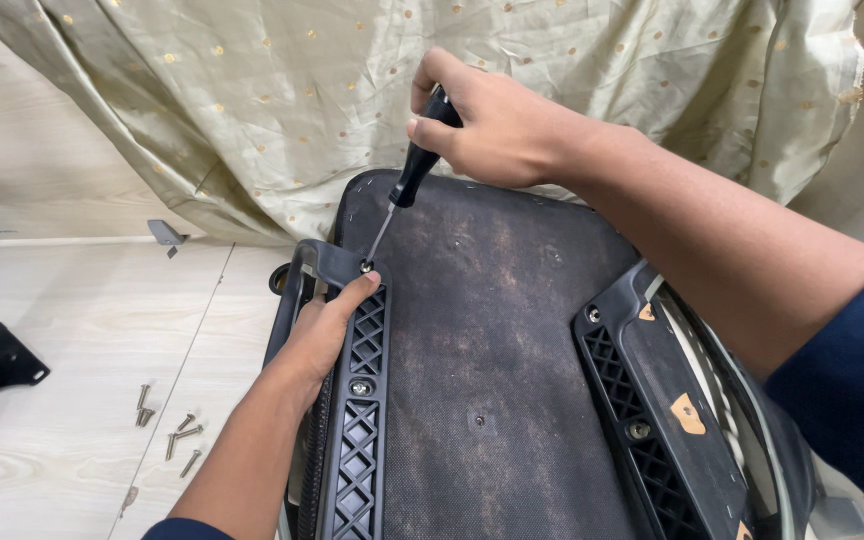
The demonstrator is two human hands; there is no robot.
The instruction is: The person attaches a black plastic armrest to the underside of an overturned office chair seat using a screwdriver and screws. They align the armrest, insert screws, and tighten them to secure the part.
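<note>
- The left hand (324,330) is gripping the left bracket (357,400), a black latticed plastic strip along the left edge of the seat base (482,340), fingers curled around its outer side and the thumb lying near the top screw (365,266).
- That thumb is sitting just beside the tip, so it is better kept back a little in case the tip slips out.
- The right hand (492,125) is closed tight around the black handle of the screwdriver (407,185), whose thin shaft is slanting down into the screw at the bracket's far end.
- The shaft is leaning; bringing it more in line with the screw and pressing down while turning should, in my judgement, keep the head from stripping.
- A second screw (361,387) is showing lower in the same bracket, and a right bracket (652,400) is lying along the base's right edge.
- Loose screws (177,435) are lying on the pale floor (82,320) well left of the base; a dotted cloth (282,100) is hanging beyond its far edge.
</note>
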